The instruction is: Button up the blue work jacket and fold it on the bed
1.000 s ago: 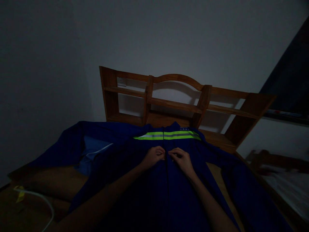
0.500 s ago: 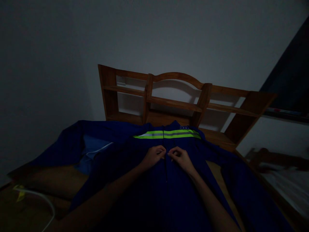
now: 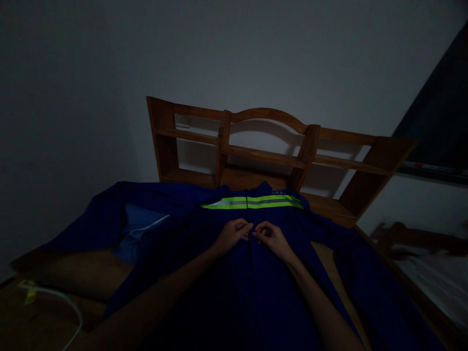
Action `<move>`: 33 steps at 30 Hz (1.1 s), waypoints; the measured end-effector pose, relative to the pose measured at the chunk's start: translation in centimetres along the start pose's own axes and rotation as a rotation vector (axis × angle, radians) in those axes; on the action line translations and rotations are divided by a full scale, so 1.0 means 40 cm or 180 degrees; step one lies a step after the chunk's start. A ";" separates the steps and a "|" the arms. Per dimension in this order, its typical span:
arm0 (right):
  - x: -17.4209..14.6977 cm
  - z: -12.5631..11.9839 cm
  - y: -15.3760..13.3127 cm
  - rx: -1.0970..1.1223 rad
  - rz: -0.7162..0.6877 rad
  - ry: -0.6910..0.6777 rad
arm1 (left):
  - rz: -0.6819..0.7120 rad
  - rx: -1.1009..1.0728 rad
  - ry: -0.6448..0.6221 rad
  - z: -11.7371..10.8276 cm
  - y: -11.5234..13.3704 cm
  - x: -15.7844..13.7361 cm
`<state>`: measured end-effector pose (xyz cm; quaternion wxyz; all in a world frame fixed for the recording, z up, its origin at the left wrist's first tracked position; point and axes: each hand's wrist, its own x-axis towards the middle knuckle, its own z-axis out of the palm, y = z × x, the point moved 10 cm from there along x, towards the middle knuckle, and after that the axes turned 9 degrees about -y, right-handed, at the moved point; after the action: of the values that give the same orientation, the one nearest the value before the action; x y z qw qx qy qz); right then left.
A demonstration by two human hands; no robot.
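Over one blue garment (image 3: 276, 287), two hands (image 3: 232, 234) (image 3: 274, 241), close together

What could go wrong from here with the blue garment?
The left hand and right hand are so close together that they might hinder each other. In this dim scene, a misalignment along the front seam of the blue garment could go unnoticed.

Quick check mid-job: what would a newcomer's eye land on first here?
First, the yellow-green reflective band across the chest of the dark blue garment, standing out in the dim view. Just below it, the left hand and right hand sit close together over the front. Beyond, a wooden shelf unit stands before the wall.
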<state>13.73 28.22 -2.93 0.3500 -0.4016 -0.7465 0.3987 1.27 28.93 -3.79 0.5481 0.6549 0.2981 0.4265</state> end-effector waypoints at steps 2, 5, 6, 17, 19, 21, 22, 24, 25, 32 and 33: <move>0.000 0.003 -0.003 -0.0020 -0.0040 -0.0020 | 0.0066 0.0230 0.0010 0.002 0.010 -0.003; 0.001 0.006 -0.007 -0.0062 -0.0114 -0.0020 | 0.0148 0.0456 -0.0013 0.003 0.017 -0.005; 0.002 0.006 -0.007 -0.0074 -0.0131 -0.0008 | 0.0140 0.0474 -0.0014 0.001 0.015 -0.004; 0.003 0.008 0.000 -0.0107 -0.0066 -0.0001 | -0.0217 -0.0134 0.0023 -0.005 -0.024 0.001; 0.001 0.007 -0.006 -0.0124 -0.0039 0.0012 | -0.0197 -0.0104 0.0032 -0.005 -0.023 0.000; -0.001 0.006 -0.014 -0.0123 -0.0053 0.0002 | -0.0171 -0.0046 0.0035 -0.006 -0.025 0.002; -0.002 0.006 -0.017 -0.0111 -0.0072 -0.0006 | -0.0156 -0.0012 0.0036 -0.007 -0.026 0.004; -0.002 0.006 -0.021 -0.0081 -0.0111 -0.0029 | -0.0121 0.0039 0.0043 -0.009 -0.030 0.006; -0.001 0.006 -0.022 -0.0070 -0.0120 -0.0039 | -0.0099 0.0066 0.0058 -0.010 -0.031 0.006; 0.003 0.006 -0.023 -0.0171 -0.0141 0.0015 | -0.0240 -0.0277 0.0504 -0.026 -0.043 -0.009; 0.003 0.007 -0.025 -0.0209 -0.0152 0.0020 | -0.0349 -0.0405 0.0575 -0.028 -0.053 -0.011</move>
<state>13.14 27.89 -2.16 0.3484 -0.3961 -0.7675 0.3642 0.22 29.53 -5.91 0.5820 0.5604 0.3539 0.4712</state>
